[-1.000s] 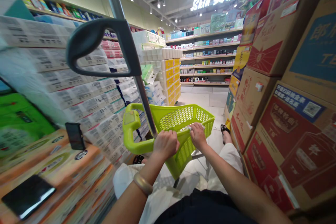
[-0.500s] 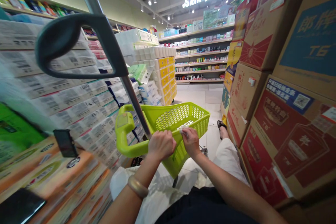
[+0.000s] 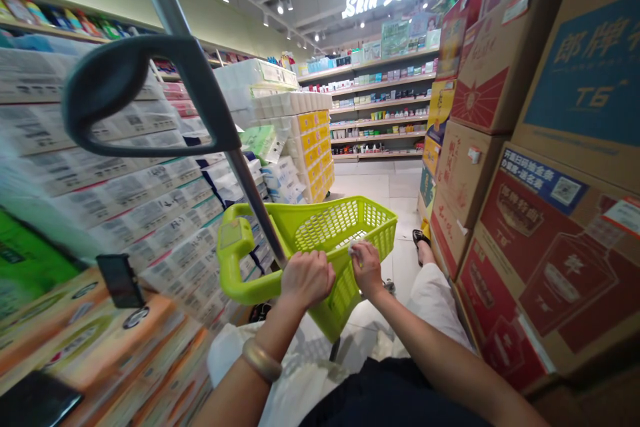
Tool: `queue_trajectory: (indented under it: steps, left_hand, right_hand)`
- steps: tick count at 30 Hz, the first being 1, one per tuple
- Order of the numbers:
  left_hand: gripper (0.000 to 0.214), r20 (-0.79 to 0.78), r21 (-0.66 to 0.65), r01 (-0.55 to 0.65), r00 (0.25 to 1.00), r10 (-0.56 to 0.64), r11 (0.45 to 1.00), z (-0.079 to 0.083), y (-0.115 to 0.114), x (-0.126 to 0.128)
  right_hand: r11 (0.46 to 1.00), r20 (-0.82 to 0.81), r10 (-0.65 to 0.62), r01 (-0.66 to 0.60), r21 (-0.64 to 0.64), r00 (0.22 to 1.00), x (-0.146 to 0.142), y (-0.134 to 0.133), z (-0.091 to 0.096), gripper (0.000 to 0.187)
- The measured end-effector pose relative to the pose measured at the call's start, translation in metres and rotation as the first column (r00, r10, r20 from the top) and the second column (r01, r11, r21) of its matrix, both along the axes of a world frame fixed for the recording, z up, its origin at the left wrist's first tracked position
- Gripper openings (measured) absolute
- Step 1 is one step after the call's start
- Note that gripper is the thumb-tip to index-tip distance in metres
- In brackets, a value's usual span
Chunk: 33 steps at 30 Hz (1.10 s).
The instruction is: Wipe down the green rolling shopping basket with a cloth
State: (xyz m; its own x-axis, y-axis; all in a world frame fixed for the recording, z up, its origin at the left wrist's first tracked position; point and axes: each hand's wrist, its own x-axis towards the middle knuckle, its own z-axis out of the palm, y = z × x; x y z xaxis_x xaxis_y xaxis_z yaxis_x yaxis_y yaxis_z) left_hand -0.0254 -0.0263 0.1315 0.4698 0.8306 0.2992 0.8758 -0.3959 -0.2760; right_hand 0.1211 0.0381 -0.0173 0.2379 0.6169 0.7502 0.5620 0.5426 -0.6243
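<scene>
A lime-green shopping basket (image 3: 345, 220) on wheels stands tilted in front of me on the tiled aisle floor. My left hand (image 3: 306, 278) is closed over its near rim, right beside the metal pole (image 3: 250, 193) that rises to a dark grey handle (image 3: 145, 97). A gold bangle sits on that wrist. My right hand (image 3: 366, 268) is pinched on a small white cloth or wipe (image 3: 353, 250) pressed against the rim. My legs in white trousers and a sandalled foot (image 3: 419, 239) show below.
Stacked tissue packs (image 3: 150, 193) and orange boxes (image 3: 100, 327) crowd the left, with a phone (image 3: 120, 280) standing on them and a dark phone (image 3: 35, 400) lying flat. Red and brown cartons (image 3: 540, 213) wall the right. Shelves (image 3: 385, 113) close the aisle's far end.
My right hand with the white cloth has slid left along the rim toward my left hand. The view has shifted a little; the basket and left hand stay put.
</scene>
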Motion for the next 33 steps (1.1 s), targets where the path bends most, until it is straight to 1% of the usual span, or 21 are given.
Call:
queue_trajectory:
  steps: [3, 6, 9, 12, 14, 15, 16, 18, 20, 22, 24, 25, 26, 28, 30, 32, 33]
  left_hand:
    - [0.030, -0.009, -0.007, -0.012, 1.000, 0.012, 1.000, 0.000, -0.001, 0.003]
    - [0.028, -0.020, -0.013, -0.021, 1.000, 0.021, 1.000, 0.000, -0.002, 0.003]
    - [0.029, -0.020, -0.003, -0.019, 1.000, 0.019, 1.000, 0.000, -0.002, 0.001]
    - [0.030, -0.019, 0.009, -0.017, 1.000, 0.017, 1.000, 0.001, -0.003, 0.001]
    - [0.030, -0.019, 0.012, -0.019, 1.000, 0.019, 1.000, 0.001, -0.003, 0.001]
    - [0.030, -0.020, 0.013, -0.020, 1.000, 0.020, 1.000, 0.001, -0.003, 0.001]
    - [0.030, -0.024, 0.013, -0.019, 1.000, 0.020, 1.000, 0.002, -0.003, 0.002]
    - [0.030, -0.028, 0.009, -0.012, 1.000, 0.012, 1.000, 0.001, -0.002, 0.002]
    - [0.030, -0.022, 0.006, -0.004, 1.000, 0.005, 1.000, 0.001, -0.002, 0.003]
    - [0.030, -0.013, 0.007, -0.004, 1.000, 0.005, 1.000, 0.000, -0.001, 0.004]
    - [0.031, -0.005, 0.010, -0.009, 1.000, 0.009, 1.000, 0.000, 0.000, 0.005]
    - [0.031, -0.004, 0.009, -0.009, 1.000, 0.009, 1.000, 0.000, 0.000, 0.005]
    - [0.031, -0.002, 0.007, -0.009, 1.000, 0.009, 1.000, 0.000, 0.000, 0.006]
    - [0.031, 0.002, 0.003, -0.015, 1.000, 0.015, 1.000, 0.000, 0.000, 0.006]
    - [0.031, 0.009, 0.001, -0.022, 1.000, 0.022, 1.000, 0.000, 0.001, 0.006]
    - [0.031, 0.017, 0.006, -0.022, 1.000, 0.022, 1.000, 0.000, 0.001, 0.005]
    - [0.031, 0.019, 0.007, -0.017, 1.000, 0.017, 1.000, 0.000, 0.001, 0.004]
  right_hand:
    - [0.995, 0.010, 0.097, -0.098, 0.029, 0.995, -0.030, -0.016, 0.006, 0.017]
    - [0.977, 0.108, 0.180, -0.190, 0.097, 0.978, -0.050, -0.032, 0.005, 0.023]
    - [0.960, 0.291, 0.219, -0.259, 0.106, 0.931, -0.047, -0.039, -0.008, 0.032]
    - [0.942, 0.462, 0.250, -0.324, 0.085, 0.851, -0.033, -0.038, -0.022, 0.029]
    - [0.933, 0.499, 0.265, -0.350, 0.084, 0.825, -0.024, -0.034, -0.026, 0.025]
    - [0.934, 0.481, 0.267, -0.347, 0.085, 0.835, -0.020, -0.030, -0.025, 0.023]
    - [0.943, 0.433, 0.256, -0.323, 0.085, 0.864, -0.016, -0.025, -0.022, 0.021]
    - [0.975, 0.271, 0.184, -0.211, 0.073, 0.945, -0.007, -0.013, -0.015, 0.020]
    - [0.996, 0.113, 0.080, -0.084, 0.026, 0.990, 0.002, -0.001, -0.008, 0.021]
    - [1.000, 0.025, 0.010, -0.009, -0.023, 1.000, 0.007, 0.005, -0.003, 0.020]
    - [0.999, 0.004, -0.011, 0.011, -0.053, 1.000, 0.003, 0.003, -0.002, 0.020]
    - [0.998, 0.016, 0.000, 0.001, -0.055, 1.000, -0.002, -0.001, -0.002, 0.020]
    - [0.998, 0.050, 0.031, -0.029, -0.046, 0.998, -0.009, -0.008, -0.004, 0.020]
    - [0.989, 0.177, 0.148, -0.149, -0.011, 0.973, -0.024, -0.022, -0.009, 0.020]
    - [0.961, 0.324, 0.256, -0.276, 0.014, 0.911, -0.036, -0.034, -0.017, 0.022]
    - [0.930, 0.451, 0.317, -0.367, 0.026, 0.834, -0.039, -0.039, -0.024, 0.023]
    - [0.919, 0.498, 0.329, -0.394, 0.027, 0.802, -0.037, -0.038, -0.027, 0.022]
